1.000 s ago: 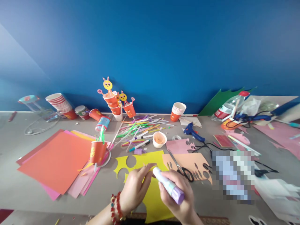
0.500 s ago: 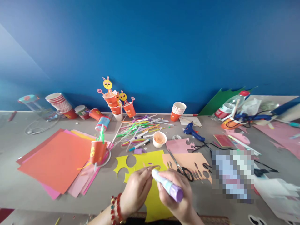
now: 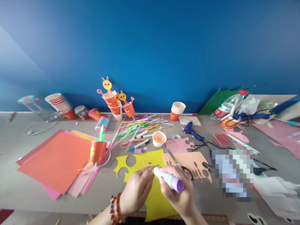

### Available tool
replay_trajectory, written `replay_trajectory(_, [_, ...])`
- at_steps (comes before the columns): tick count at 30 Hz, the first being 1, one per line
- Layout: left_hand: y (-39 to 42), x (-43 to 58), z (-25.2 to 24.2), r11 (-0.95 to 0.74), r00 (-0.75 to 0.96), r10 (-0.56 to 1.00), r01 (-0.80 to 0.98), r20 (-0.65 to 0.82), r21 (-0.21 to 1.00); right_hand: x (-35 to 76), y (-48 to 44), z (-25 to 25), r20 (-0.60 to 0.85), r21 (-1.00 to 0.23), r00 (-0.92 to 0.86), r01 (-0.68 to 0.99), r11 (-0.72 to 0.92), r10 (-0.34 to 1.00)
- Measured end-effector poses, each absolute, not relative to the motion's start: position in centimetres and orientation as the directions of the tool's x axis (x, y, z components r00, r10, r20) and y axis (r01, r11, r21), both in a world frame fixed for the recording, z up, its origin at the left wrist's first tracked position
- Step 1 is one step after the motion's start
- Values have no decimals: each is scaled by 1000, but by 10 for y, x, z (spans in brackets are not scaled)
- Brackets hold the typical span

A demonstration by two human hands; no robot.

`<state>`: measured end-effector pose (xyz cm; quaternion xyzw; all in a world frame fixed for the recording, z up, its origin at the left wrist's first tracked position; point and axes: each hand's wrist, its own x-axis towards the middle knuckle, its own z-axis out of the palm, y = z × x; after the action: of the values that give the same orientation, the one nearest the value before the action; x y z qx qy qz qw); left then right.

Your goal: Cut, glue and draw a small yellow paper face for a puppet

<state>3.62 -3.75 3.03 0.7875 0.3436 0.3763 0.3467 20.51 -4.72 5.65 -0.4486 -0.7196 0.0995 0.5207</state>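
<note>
My right hand (image 3: 179, 187) is wrapped round a glue stick (image 3: 167, 179) with a white body and a purple base, its far end pointing up and left. Beside it, my left hand (image 3: 138, 187) has its fingers pressed together on a small paper piece, mostly hidden by the fingers and the stick. The glue stick's tip meets the left fingertips. Both hands are above a yellow paper sheet (image 3: 161, 204) with round cut-outs. Touching that sheet on the right is a peach sheet (image 3: 199, 158) with cut holes, and black-handled scissors (image 3: 180, 165) lie on it.
Behind my hands are a white paper cup (image 3: 159, 140), a pile of coloured sticks (image 3: 140, 126) and a blue glue gun (image 3: 193, 131) with its cord. Coloured paper (image 3: 58, 159) and an orange cup (image 3: 97, 151) are left. Decorated cups (image 3: 111, 101) stand by the wall.
My right hand and the glue stick have shifted slightly up and right, and the stick lies flatter. My left hand stays nearly in place.
</note>
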Motion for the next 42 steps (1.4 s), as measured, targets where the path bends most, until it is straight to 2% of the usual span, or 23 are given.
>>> replay_trajectory(6, [-40,36,34,-492,479,816,281,324,824,205,-45,57,675,-583,-106,530,616,730])
replay_trajectory(11, [-42,36,30,-515,444,822,314,356,798,204,-46,57,668,-593,-55,564,575,742])
replay_trajectory(16, [-41,36,29,-517,466,817,329,341,790,202,-46,59,668,-575,-119,543,612,734])
replay_trajectory(20, [-41,36,32,-498,444,833,345,329,796,202,-45,57,676,-582,-78,552,597,733])
replay_trajectory(24, [-42,36,32,-513,450,826,348,341,785,202,-45,55,670,-572,-129,539,619,731])
replay_trajectory(30, [-42,36,27,-502,440,834,353,333,790,203,-44,54,669,-597,-63,548,586,741])
replay_trajectory(42, [-43,35,25,-464,459,841,341,286,817,203,-40,55,629,-644,-50,525,556,776])
